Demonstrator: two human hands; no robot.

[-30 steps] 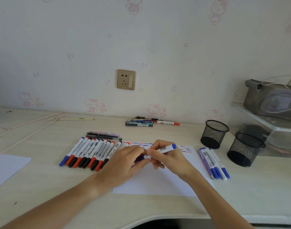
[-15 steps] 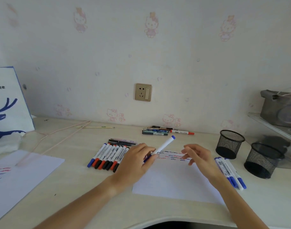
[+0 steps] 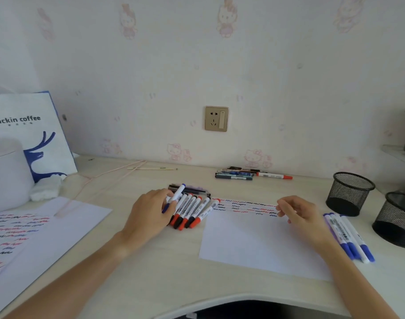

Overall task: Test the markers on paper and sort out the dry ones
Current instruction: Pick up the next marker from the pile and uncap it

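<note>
Now the left hand [image 3: 151, 215] holds a blue marker [image 3: 175, 197] above the row of markers [image 3: 192, 211] on the desk [image 3: 151, 268]. Its fingers are curled around the lower part of the marker, and the blue-capped end points up and away from the person. The row lies just left of the paper [image 3: 261, 245], and the markers in it have red and black caps toward the person. Some of them are hidden under the hand.

The right hand [image 3: 300, 215] is over the far right part of the paper and holds nothing. Its fingers are loosely bent, with the tips near the short wavy test lines [image 3: 247, 207] in red, blue and black along the far edge of the paper.

Just right of the paper lie a few blue markers [image 3: 349, 238] side by side. Beyond them stand two black mesh cups [image 3: 349, 192], near each other. A small group of pens [image 3: 243, 174] lies close to the wall, under the socket [image 3: 216, 119]. At the left there is a second sheet [image 3: 47, 238] with many test lines, and behind it a white paper bag [image 3: 35, 134] with a blue deer.
</note>
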